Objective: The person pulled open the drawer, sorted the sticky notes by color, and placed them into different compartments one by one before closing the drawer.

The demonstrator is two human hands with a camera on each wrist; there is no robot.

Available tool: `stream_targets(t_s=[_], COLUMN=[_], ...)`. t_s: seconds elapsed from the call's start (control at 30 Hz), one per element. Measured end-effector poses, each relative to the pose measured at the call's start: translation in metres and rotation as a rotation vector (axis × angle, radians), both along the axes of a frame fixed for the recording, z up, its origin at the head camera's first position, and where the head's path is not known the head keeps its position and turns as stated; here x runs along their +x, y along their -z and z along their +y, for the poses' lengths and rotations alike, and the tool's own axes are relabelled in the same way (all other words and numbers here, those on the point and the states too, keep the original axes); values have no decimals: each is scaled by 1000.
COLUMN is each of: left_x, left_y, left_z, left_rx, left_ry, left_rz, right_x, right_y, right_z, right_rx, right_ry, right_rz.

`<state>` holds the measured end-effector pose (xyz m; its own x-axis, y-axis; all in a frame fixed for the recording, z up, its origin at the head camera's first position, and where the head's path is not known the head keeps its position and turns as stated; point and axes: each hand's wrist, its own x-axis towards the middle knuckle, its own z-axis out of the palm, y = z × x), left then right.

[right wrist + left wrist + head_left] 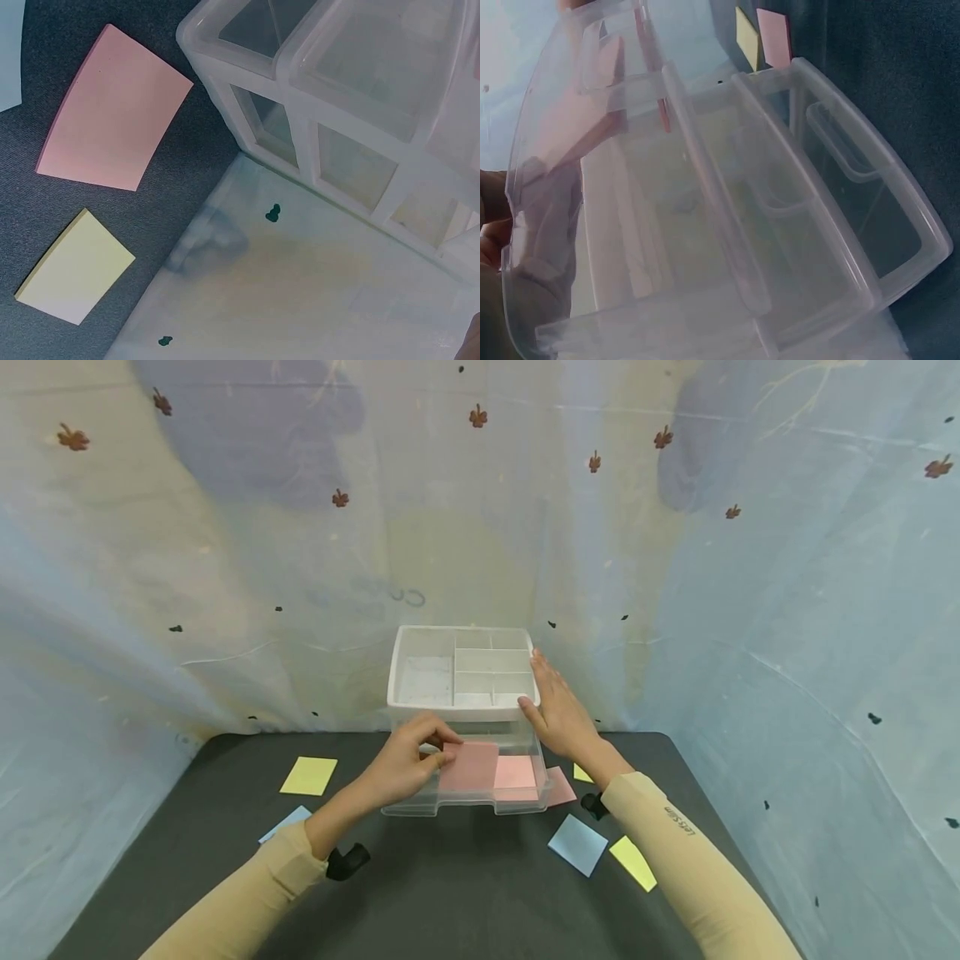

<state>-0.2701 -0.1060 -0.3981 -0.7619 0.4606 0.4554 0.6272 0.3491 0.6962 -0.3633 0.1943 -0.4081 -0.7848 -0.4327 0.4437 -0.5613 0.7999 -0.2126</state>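
The dark bench (pixel 480 893) carries everything. At its far side stands the drawer unit (pixel 462 713), apparently set there so that it faces the person and leaves room in front for a drawer to slide out. The clear upper drawer (pixel 411 811) is pulled forward, which opens its inside to the hand from above. The right hand (pixel 561 714) lies along the unit's top right edge, its grip spread, fingers straight on the side and thumb on the front rim, probably to steady the light plastic. The left hand (pixel 408 758) has its grip pinching the held pink pad (pixel 476 768) by one edge, seemingly to leave most of the pad free for placing.

That pad is at the open drawer, tilted, beside the flat pink pad (pixel 516 774) inside; whether its lower edge touches the drawer floor is unclear. It is square, plain and darker than its paler neighbour. Another, the loose pink pad (pixel 560 787), lies on the bench just beside the unit, near a small yellow pad (pixel 582 773).
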Motion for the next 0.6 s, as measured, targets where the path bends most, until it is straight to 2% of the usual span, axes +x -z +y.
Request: stream_targets(t_s=[0.2, 0.47, 0.6], left_x=[-1, -4, -8], left_y=[0, -2, -4], left_z=[3, 2, 2], left_rx=[-108, -201, -286], left_ry=[-3, -42, -57], left_rz=[34, -44, -43], right_x=[-1, -1, -1], right_y=[2, 1, 1], right_z=[0, 0, -1], right_rx=[3, 1, 7], right_ry=[4, 5, 11], right_rz=[11, 9, 8])
